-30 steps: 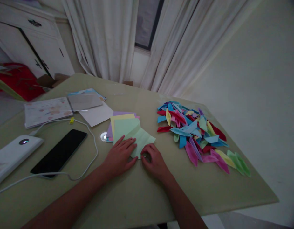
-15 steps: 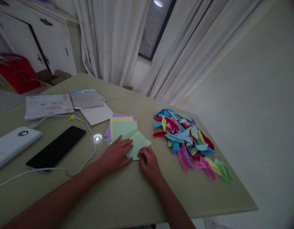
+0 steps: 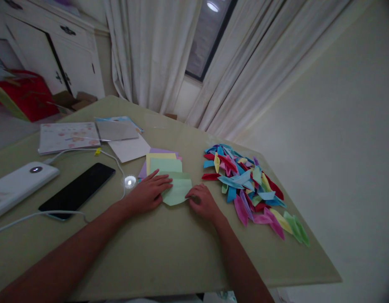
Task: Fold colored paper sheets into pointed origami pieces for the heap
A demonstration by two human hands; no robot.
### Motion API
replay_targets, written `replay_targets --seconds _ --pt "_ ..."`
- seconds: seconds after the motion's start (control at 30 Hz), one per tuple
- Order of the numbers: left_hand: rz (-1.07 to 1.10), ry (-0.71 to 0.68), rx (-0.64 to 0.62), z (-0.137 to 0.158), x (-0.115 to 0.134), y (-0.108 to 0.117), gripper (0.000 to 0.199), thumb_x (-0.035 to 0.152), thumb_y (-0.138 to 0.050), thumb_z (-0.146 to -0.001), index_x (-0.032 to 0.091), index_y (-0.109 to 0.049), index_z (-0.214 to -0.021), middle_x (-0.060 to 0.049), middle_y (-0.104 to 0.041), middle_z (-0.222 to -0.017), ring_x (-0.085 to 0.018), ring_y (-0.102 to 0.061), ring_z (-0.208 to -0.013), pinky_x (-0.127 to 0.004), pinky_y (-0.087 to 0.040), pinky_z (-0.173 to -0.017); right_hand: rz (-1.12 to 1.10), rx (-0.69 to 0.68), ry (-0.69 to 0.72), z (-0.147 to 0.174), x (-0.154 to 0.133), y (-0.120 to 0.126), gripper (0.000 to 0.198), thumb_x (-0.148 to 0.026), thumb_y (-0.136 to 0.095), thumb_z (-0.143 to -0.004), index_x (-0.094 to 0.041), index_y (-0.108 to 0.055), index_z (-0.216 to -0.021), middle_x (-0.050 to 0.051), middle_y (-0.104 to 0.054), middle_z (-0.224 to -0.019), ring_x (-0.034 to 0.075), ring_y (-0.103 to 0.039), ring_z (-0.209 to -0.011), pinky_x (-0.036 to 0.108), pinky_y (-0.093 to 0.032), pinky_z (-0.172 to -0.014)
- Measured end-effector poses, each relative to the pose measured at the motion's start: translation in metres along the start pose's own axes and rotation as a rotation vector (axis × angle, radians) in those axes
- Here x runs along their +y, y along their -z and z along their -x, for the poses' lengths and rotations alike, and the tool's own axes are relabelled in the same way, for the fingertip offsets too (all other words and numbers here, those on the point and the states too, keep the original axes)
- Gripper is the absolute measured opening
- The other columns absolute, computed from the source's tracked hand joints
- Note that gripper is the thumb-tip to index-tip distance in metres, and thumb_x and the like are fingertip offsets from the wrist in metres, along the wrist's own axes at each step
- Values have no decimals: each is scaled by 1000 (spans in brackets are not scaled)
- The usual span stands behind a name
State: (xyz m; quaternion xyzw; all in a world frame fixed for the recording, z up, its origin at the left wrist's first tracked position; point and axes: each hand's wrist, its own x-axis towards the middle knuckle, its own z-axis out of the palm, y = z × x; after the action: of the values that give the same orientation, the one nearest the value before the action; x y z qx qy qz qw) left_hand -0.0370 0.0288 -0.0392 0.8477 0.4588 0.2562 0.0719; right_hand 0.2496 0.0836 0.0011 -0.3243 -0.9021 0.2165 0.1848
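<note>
A creased sheet of light green paper [image 3: 178, 190] lies on the table in front of me, its near edge partly lifted. My left hand [image 3: 149, 190] rests on its left side with the fingers spread flat. At the right edge, my right hand [image 3: 203, 201] pinches the paper between thumb and fingers. Just beyond lies a stack of square coloured sheets, a green one [image 3: 165, 164] on top, with a yellow sheet [image 3: 159, 156] and a purple sheet [image 3: 162, 150] showing beneath.
To the right is a pile of folded paper pieces [image 3: 244, 179] in many colours. On the left lie a black phone [image 3: 79, 189], a white power bank [image 3: 22, 187] with a cable [image 3: 117, 162], and a printed booklet [image 3: 70, 136]. A white sheet [image 3: 130, 148] lies behind.
The green sheet has turned and now lies squarer, its near edge bent. My right hand has shifted right with its edge, and my left hand has slid slightly left.
</note>
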Motion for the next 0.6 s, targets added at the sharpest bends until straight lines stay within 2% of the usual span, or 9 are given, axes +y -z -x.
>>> replay_targets --seconds 0.13,0.27,0.37,0.5,0.6 --pt "-35 32 101 -1 -5 -4 48 9 -52 -89 20 -68 -133 -9 -67 -146 -25 -58 -140 -55 -28 -130 -31 -15 94 -10 5 -7 17 -9 -72 -80 -22 -75 -91 4 -76 -93 22 -65 -91 41 -42 -98" --pt "-95 109 170 -2 1 0 41 7 -51 -92 22 -72 -124 -9 -75 -128 -25 -65 -125 -52 -39 -123 -83 1 146 -6 7 -20 19 -12 -75 -76 -23 -76 -91 4 -73 -91 23 -64 -91 39 -45 -92" --pt "-162 129 183 -3 6 4 33 9 -51 -94 22 -75 -113 -10 -77 -114 -27 -66 -115 -49 -48 -113 -115 -10 185 -2 8 -23 21 -12 -76 -76 -24 -77 -93 4 -73 -93 23 -65 -89 38 -47 -89" --pt "-254 51 253 1 9 10 25 12 -51 -97 22 -74 -100 -9 -77 -100 -26 -68 -98 -44 -56 -93 -133 -3 208 -1 9 -22 20 -15 -77 -78 -24 -77 -95 5 -74 -96 23 -67 -91 36 -49 -87" --pt "-250 -53 387 13 16 21 17 12 -58 -96 24 -70 -92 -6 -74 -91 -22 -68 -87 -40 -55 -84 -161 13 205 -1 9 -22 14 -18 -75 -84 -23 -77 -96 5 -73 -94 22 -67 -88 33 -50 -83"
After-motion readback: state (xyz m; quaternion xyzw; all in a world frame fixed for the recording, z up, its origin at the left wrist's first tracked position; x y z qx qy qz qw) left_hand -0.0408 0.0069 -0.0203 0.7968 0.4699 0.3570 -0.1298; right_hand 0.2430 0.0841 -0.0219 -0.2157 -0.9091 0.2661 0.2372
